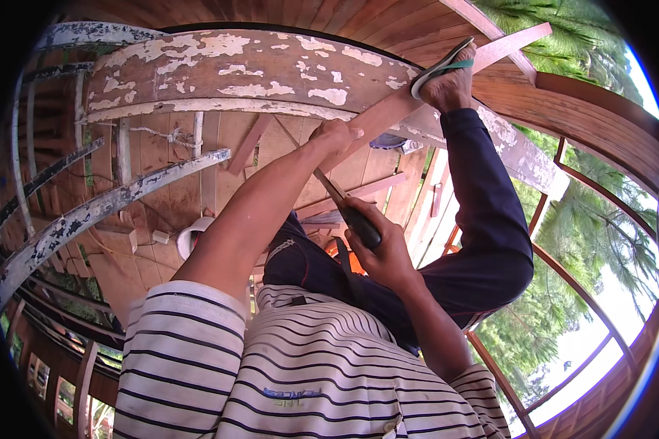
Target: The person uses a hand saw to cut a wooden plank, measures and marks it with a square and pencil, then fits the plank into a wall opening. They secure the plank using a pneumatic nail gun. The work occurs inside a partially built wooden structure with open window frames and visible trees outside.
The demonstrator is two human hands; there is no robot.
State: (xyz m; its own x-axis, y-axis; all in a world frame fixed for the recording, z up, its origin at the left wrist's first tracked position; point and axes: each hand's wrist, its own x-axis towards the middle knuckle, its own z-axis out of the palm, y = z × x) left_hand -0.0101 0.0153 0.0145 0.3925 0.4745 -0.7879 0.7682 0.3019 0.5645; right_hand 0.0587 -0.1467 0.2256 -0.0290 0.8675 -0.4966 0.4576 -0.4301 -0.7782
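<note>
A pale reddish wooden plank [381, 117] slants up to the right, with my left hand [333, 139] closed round it at its lower part. My sandalled foot [447, 84] rests against it higher up. My right hand [377, 238] grips the black handle of a long, narrow-bladed tool [333, 189]. The blade points up and left, partly hidden by my left forearm and lying close to the plank; whether it touches the wood is unclear. Behind the plank runs a wide beam [249, 66] with flaking white paint.
Weathered curved metal rails [88, 227] are at the left. Boards [146, 190] below hold loose timber pieces [249, 143] and a white container [190, 238], partly hidden by my arm. A curved wooden rim [578, 124] and a railing [578, 293] stand at the right, with foliage beyond.
</note>
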